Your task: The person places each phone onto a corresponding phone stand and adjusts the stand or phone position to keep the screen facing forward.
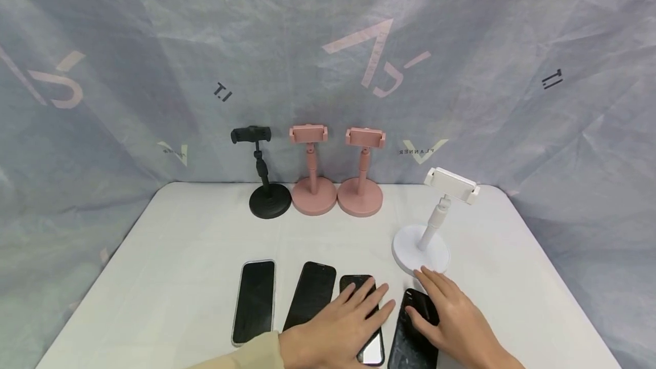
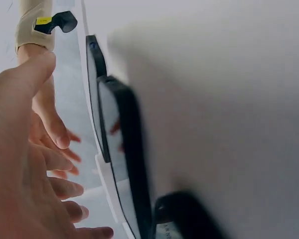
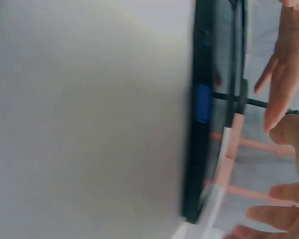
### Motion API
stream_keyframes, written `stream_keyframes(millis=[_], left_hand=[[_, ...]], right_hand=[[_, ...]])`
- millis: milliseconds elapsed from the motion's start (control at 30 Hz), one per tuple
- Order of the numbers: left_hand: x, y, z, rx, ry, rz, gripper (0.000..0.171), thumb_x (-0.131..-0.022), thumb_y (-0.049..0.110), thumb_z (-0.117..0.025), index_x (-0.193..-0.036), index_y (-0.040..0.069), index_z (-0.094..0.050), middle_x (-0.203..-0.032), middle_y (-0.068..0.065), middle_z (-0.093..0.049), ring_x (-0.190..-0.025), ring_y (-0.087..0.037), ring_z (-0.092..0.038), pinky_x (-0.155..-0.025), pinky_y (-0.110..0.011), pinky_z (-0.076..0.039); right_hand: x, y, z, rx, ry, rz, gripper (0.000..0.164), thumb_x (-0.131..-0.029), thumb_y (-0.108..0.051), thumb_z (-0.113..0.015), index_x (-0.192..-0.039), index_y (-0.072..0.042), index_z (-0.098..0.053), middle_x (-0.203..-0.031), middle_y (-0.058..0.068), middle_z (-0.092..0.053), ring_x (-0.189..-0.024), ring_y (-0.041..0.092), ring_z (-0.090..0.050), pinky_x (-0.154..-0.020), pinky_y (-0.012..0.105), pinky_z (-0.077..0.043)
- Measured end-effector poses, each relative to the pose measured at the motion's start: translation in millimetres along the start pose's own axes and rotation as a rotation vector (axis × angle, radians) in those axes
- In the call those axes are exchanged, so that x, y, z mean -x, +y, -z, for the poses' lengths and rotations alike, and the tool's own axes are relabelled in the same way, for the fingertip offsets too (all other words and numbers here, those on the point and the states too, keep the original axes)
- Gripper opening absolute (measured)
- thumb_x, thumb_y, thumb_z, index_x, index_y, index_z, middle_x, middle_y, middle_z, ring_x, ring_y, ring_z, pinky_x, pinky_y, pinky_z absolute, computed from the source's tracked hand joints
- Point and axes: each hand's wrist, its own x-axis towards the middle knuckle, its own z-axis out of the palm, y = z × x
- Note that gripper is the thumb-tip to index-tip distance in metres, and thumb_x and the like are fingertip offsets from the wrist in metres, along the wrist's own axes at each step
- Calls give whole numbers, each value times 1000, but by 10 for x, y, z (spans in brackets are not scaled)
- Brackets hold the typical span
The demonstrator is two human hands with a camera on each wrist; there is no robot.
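Hovers with left hand (image 1: 333,328) over third phone (image 1: 372,351) from left, right hand (image 1: 458,318) over rightmost phone (image 1: 410,339), with fingers released; has white stand (image 1: 433,224) just beyond, pink stands (image 1: 314,200) farther left on counter (image 1: 174,261).

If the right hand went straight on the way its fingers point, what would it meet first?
Probably the round white base of the white, slim-stemmed phone stand, just beyond the right hand; its height is unclear, so it might pass above.
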Motion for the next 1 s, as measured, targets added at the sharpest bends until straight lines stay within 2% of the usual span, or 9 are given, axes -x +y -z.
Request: stream_keyframes(millis=[100,300,467,633,700,833,1000], left_hand=[[-27,31,-45,-47,3,-32,92,-92,75,-34,-155,10,-18,-161,-17,-15,-145,-37,-14,-108,-50,-38],[-87,106,-116,-81,73,-102,73,-99,62,-36,-149,8,-36,-152,-12,-39,-139,-31,-34,-103,-48,-44],[-130,164,-170,-125,105,-135,63,-100,56,-42,-143,9,-46,-142,-7,-50,-132,-28,-43,-100,-45,-48],[-160,219,-216,-196,139,-118,55,-100,51,-48,-137,11,-53,-135,-4,-55,-129,-28,-47,-97,-44,-50],[-165,228,-218,-186,130,-110,56,-100,53,-47,-137,11,-53,-136,-4,-55,-130,-27,-46,-97,-44,-50],[-171,227,-204,-131,75,-90,61,-100,54,-47,-141,10,-48,-139,-3,-52,-133,-27,-42,-99,-45,-48],[-209,226,-179,74,-28,-2,74,-94,52,-58,-148,7,-36,-144,1,-49,-136,-25,-37,-102,-53,-43]], right_hand=[[86,22,-40,10,-55,-72,60,-76,-36,-81,-123,-4,-64,-118,14,-64,-102,32,-62,-73,47,-58],[159,85,-97,5,-121,-220,42,-79,-32,-80,-109,-3,-69,-104,10,-65,-92,27,-63,-73,46,-57],[145,114,-137,-4,-160,-282,38,-81,-31,-78,-104,-2,-70,-95,8,-62,-80,19,-61,-67,40,-56],[130,106,-157,19,-200,-303,38,-82,-33,-77,-102,-1,-70,-92,8,-60,-75,17,-59,-63,37,-55],[117,101,-141,0,-221,-319,35,-83,-31,-76,-101,-2,-70,-92,7,-59,-76,15,-58,-64,37,-55],[63,102,-78,-110,-260,-379,24,-87,-24,-74,-98,-4,-69,-91,5,-58,-75,12,-55,-64,34,-54],[-35,113,11,-229,-254,-427,4,-90,-15,-70,-89,-12,-67,-83,-1,-55,-69,8,-51,-58,28,-50]])
